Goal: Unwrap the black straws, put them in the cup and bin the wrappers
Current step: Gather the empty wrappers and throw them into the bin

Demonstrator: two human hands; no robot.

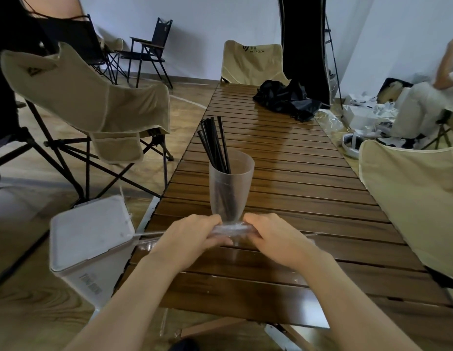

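A clear plastic cup [230, 188] stands upright on the slatted wooden table [283, 178], with several unwrapped black straws [215, 145] leaning out of it toward the left. Just in front of the cup, my left hand [192, 236] and my right hand [273, 236] both grip a bundle of clear plastic wrappers [230, 230] held crosswise between them. Thin wrapper ends stick out to the left [147, 234] and right [314, 234] of my hands. No wrapped straw is visible on the table.
A white lidded bin [91, 239] stands on the floor by the table's near left corner. Beige folding chairs [94, 102] sit left, right and at the far end. A crumpled black bag [286, 100] lies at the table's far end. A person sits at the far right.
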